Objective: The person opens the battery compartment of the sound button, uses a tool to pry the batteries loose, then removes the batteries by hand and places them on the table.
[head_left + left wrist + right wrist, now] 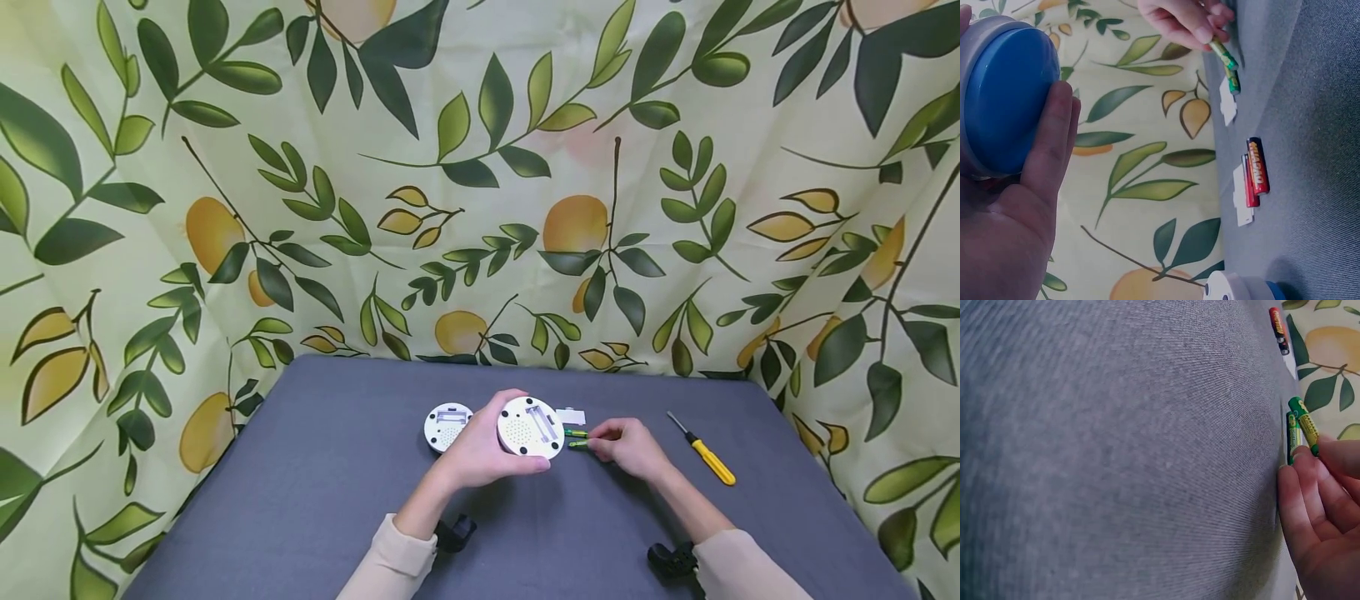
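My left hand (480, 454) grips a round white push-button light (517, 433) by its rim, its underside with an uncovered battery slot turned toward the head view. Its blue dome (1013, 100) shows in the left wrist view. My right hand (628, 446) pinches a green AAA-size battery (1307, 425) between thumb and fingers, low over the table. A second green battery (1292, 434) lies right beside it, near a small white battery cover (572, 417). The slot in the held light looks bare.
Another white and blue light (447, 427) lies upside down at left. Two red and black batteries (1260, 165) lie by a second white cover (1244, 212); the left hand hides them in the head view. At right is a yellow-handled screwdriver (708, 457). Patterned cloth (480, 250) hangs behind the table.
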Available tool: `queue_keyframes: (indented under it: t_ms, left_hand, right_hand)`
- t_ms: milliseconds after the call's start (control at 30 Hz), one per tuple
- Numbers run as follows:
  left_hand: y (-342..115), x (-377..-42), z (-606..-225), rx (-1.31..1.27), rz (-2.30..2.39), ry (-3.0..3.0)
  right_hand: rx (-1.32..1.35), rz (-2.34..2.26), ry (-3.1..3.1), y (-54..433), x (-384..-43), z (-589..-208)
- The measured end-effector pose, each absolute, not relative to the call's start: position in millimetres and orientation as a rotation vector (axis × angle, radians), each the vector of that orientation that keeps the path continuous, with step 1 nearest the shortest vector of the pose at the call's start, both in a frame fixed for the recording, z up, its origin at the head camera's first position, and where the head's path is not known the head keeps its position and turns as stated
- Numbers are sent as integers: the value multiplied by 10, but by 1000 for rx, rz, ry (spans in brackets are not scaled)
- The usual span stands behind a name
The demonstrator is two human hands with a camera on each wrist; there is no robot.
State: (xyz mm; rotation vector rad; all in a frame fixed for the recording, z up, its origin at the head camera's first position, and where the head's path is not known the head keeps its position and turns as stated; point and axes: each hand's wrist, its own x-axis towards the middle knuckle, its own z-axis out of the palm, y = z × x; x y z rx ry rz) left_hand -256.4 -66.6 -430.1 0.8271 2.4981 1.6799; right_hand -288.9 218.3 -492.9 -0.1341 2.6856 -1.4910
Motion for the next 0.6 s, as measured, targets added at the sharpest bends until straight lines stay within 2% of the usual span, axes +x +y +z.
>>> queue_keyframes:
  t_ms: [600]
  left_hand:
    - [-672,-2563,-4323,826,1662,2513]
  right_hand:
    - [-177,-1379,2847,2135,-2956,-5054]
